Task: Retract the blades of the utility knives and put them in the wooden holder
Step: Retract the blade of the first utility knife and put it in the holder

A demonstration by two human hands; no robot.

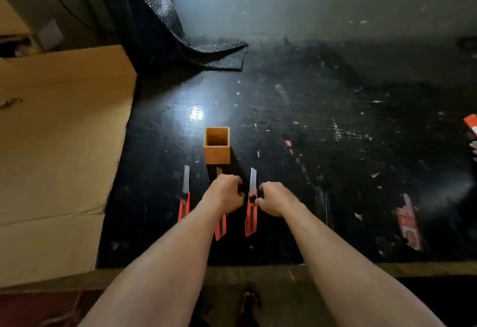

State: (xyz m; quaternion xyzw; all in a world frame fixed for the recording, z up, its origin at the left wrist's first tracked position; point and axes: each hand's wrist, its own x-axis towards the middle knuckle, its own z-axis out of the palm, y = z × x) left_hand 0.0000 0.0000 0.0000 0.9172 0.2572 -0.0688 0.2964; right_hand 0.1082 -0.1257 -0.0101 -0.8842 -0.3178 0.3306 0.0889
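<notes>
Three red utility knives lie side by side on the scuffed black tabletop (309,109), just in front of the empty wooden holder (216,146), and every blade I can see is out. The left hand (224,193) is curled down over the middle knife (220,226), hiding its slider, so I cannot tell whether it has a real grip; only the blade tip shows past the knuckles. The right hand (273,199) pinches at the black slider of the right knife (251,210), fingers close beside the bare blade. The left knife (184,197) lies untouched. The worry is plain: a slip on that slider could drag a finger along the edge, and a knife dropped in with its blade out would catch the next reaching hand.
</notes>
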